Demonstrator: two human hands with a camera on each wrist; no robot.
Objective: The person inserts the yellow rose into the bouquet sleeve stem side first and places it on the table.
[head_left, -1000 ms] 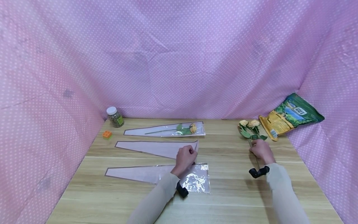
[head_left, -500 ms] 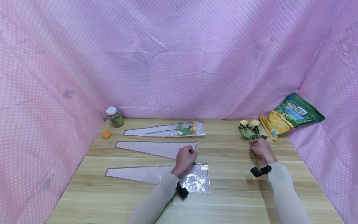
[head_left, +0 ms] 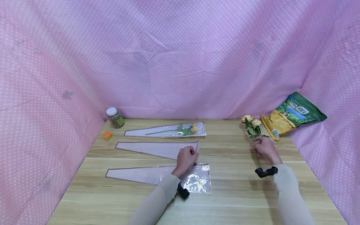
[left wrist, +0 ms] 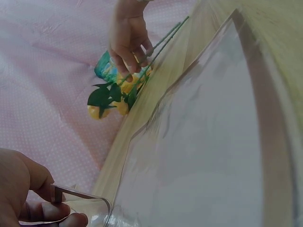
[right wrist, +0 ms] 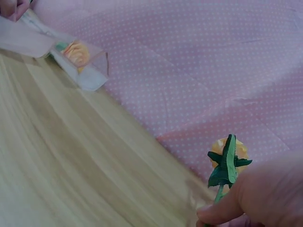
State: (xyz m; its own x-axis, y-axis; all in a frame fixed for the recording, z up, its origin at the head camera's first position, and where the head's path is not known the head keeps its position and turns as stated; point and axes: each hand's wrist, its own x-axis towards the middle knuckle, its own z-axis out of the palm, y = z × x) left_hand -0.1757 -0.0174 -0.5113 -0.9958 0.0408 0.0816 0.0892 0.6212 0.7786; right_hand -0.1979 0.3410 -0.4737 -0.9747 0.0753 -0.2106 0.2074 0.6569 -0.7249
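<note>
My left hand (head_left: 186, 158) pinches the wide right end of the middle flower sleeve (head_left: 152, 147), a pale tapered wrapper with a dark border. In the left wrist view the sleeve's edge curls up between thumb and fingers. On the right, my right hand (head_left: 265, 149) grips the stem of a yellow rose (head_left: 247, 119) with green leaves. A second yellow rose (head_left: 256, 122) lies alongside; I cannot tell whether its stem is held too. In the right wrist view one rose (right wrist: 227, 158) stands out past my thumb.
Behind lies a sleeve (head_left: 135, 132) with a rose (head_left: 193, 128) inside. A clear-ended sleeve (head_left: 132, 173) lies under my left forearm. A lidded jar (head_left: 116, 118) and orange-green block (head_left: 107, 135) stand left. A green-yellow bag (head_left: 292, 116) leans on the pink cloth at right.
My right hand has shifted slightly right, and the rose heads have risen and tilted a little. My left hand keeps its place on the middle sleeve.
</note>
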